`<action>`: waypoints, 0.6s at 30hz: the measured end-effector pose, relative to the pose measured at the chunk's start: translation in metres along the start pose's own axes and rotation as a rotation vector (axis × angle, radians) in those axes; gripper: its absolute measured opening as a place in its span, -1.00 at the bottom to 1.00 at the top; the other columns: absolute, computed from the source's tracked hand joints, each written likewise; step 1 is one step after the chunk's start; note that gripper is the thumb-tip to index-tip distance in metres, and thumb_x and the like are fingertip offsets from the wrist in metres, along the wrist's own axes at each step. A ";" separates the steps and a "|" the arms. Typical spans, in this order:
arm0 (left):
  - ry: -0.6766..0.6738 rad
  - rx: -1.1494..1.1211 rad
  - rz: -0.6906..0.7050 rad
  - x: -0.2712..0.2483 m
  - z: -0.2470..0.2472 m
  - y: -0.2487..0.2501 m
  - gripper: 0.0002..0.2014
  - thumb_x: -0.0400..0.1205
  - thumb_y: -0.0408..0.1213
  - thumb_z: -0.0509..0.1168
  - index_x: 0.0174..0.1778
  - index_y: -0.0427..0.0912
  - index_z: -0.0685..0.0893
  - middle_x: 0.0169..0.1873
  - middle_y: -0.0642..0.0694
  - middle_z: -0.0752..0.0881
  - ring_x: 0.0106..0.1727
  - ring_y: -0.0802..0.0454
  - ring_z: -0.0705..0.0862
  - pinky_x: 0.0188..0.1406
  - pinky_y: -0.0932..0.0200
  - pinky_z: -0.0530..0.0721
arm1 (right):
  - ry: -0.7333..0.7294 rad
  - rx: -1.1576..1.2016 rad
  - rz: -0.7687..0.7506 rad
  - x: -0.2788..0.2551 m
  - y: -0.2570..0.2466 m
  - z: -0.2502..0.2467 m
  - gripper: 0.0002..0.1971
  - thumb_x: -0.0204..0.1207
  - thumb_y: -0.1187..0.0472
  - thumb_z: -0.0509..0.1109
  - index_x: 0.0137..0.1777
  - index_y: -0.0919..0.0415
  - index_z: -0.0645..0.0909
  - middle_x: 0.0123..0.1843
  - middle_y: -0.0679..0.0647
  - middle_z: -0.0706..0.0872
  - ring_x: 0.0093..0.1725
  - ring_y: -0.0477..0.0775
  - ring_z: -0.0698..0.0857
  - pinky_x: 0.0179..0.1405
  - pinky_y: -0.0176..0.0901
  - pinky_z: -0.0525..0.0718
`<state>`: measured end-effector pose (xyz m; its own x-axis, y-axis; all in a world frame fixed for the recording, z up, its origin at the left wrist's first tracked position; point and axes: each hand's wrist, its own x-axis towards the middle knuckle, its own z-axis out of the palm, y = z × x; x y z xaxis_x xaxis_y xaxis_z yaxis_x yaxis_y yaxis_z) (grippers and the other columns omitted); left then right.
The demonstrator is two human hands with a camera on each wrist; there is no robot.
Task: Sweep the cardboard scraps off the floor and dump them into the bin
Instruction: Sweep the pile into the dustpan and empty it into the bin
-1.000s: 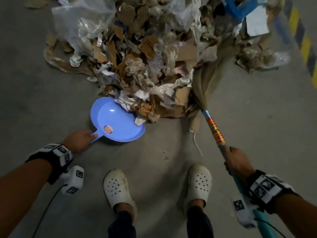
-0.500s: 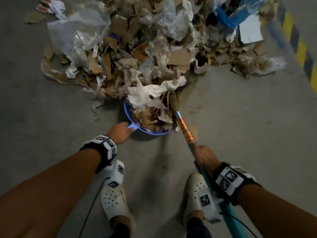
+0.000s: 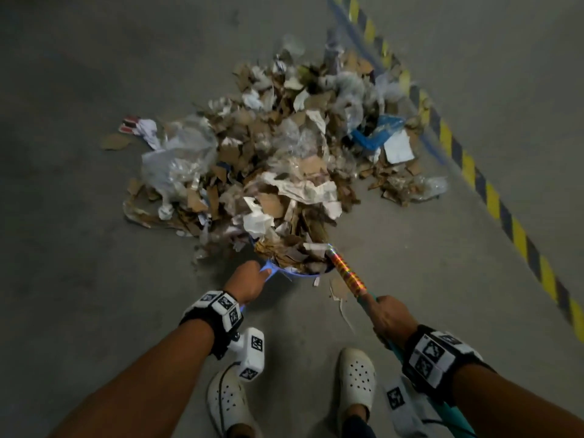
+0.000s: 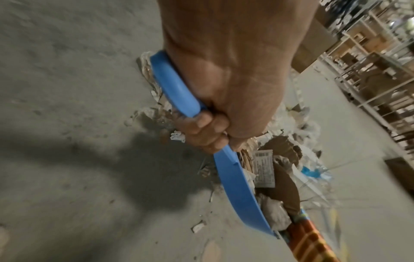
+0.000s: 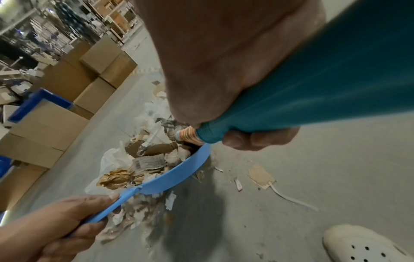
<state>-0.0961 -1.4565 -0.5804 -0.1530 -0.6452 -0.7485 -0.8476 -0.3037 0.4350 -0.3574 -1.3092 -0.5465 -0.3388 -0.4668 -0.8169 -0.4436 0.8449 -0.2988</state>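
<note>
A big heap of cardboard scraps (image 3: 278, 159), paper and clear plastic lies on the grey floor ahead of me. My left hand (image 3: 248, 281) grips the handle of a blue dustpan (image 4: 237, 186), which is lifted off the floor and piled with scraps (image 5: 134, 168). My right hand (image 3: 390, 317) grips the teal broom handle (image 5: 313, 92). The broom's striped neck (image 3: 347, 273) lies at the pan's right rim, and its straw head (image 3: 316, 230) presses on the load. No bin shows in the head view.
A yellow and black floor stripe (image 3: 474, 172) runs diagonally at the right. Loose scraps (image 5: 261, 176) lie on the floor near my white shoes (image 3: 357, 377). Stacked cardboard boxes (image 5: 94, 78) and blue bins (image 5: 40, 104) stand to the left; shelving racks (image 4: 376, 58) stand farther off.
The broom swept scraps into the dustpan, which went from empty on the floor to full. The pan has since lifted, and my view has pulled back from the heap.
</note>
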 end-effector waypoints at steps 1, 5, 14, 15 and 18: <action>-0.002 0.012 0.008 -0.020 -0.016 0.013 -0.69 0.71 -0.10 0.18 -0.06 -0.32 0.61 0.03 -0.44 0.69 0.04 -0.31 0.69 -0.19 0.07 0.47 | 0.011 0.020 -0.002 -0.022 -0.009 -0.013 -0.43 0.64 -0.27 0.10 -0.32 0.24 0.48 -0.44 0.16 0.60 -0.58 0.10 0.56 -0.62 -0.24 0.48; 0.014 0.069 0.090 -0.118 -0.081 0.061 -0.64 0.73 -0.15 0.16 0.22 -0.39 0.61 0.20 -0.40 0.65 0.20 -0.28 0.63 0.08 0.02 0.53 | 0.060 0.013 -0.018 -0.122 -0.046 -0.062 -0.42 0.61 -0.31 0.11 -0.31 0.23 0.50 -0.44 0.13 0.59 -0.54 0.10 0.56 -0.57 -0.24 0.46; 0.088 -0.007 0.262 -0.305 -0.200 0.119 -0.75 0.67 -0.22 0.24 -0.26 -0.29 0.60 -0.28 -0.36 0.66 -0.21 -0.23 0.64 -0.29 0.07 0.44 | 0.164 0.143 -0.143 -0.315 -0.097 -0.122 -0.38 0.58 -0.36 0.09 -0.33 0.22 0.49 -0.42 0.17 0.56 -0.48 0.11 0.51 -0.47 -0.16 0.45; 0.101 -0.027 0.281 -0.320 -0.207 0.124 -0.73 0.66 -0.21 0.25 -0.33 -0.25 0.58 -0.36 -0.26 0.63 -0.27 -0.14 0.60 -0.32 0.10 0.42 | 0.179 0.151 -0.162 -0.328 -0.100 -0.126 -0.37 0.58 -0.37 0.08 -0.33 0.22 0.49 -0.42 0.16 0.55 -0.48 0.10 0.50 -0.46 -0.16 0.44; 0.164 -0.054 0.342 -0.357 -0.226 0.141 -0.82 0.64 -0.19 0.27 -0.15 -0.23 0.63 -0.27 -0.18 0.67 -0.23 -0.12 0.66 -0.34 0.15 0.53 | 0.197 0.191 -0.227 -0.359 -0.114 -0.141 -0.36 0.57 -0.39 0.08 -0.34 0.21 0.47 -0.41 0.17 0.53 -0.48 0.10 0.47 -0.42 -0.12 0.43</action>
<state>-0.0462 -1.4270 -0.1387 -0.3354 -0.8178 -0.4677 -0.7332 -0.0851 0.6747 -0.3024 -1.2746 -0.1501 -0.4113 -0.6742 -0.6134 -0.3695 0.7385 -0.5640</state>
